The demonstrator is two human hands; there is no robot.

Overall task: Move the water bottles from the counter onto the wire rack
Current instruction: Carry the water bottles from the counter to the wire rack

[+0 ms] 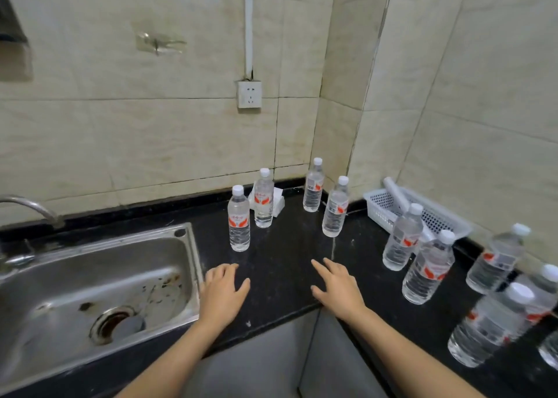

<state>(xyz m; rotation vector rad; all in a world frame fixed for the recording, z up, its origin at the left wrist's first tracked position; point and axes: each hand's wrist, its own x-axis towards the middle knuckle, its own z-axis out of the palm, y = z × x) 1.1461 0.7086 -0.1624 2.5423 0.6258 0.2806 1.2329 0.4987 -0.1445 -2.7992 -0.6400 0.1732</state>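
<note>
Several clear water bottles with white caps and red-and-white labels stand upright on the black counter [280, 255]. One bottle [239, 219] is nearest my left hand, another [263, 198] just behind it. Two more bottles [313, 186] [335, 207] stand near the corner. Further bottles [403, 237] [428, 267] [489, 325] line the right side. My left hand [223, 292] and my right hand [338, 286] rest palm down on the counter's front, fingers spread, holding nothing. No wire rack is in view.
A steel sink [90, 286] with a tap [30, 207] lies at the left. A white plastic basket [422, 213] holding a rolled white item sits by the right wall. A white tissue pack [279, 204] lies behind the bottles. A wall socket [249, 94] hangs above.
</note>
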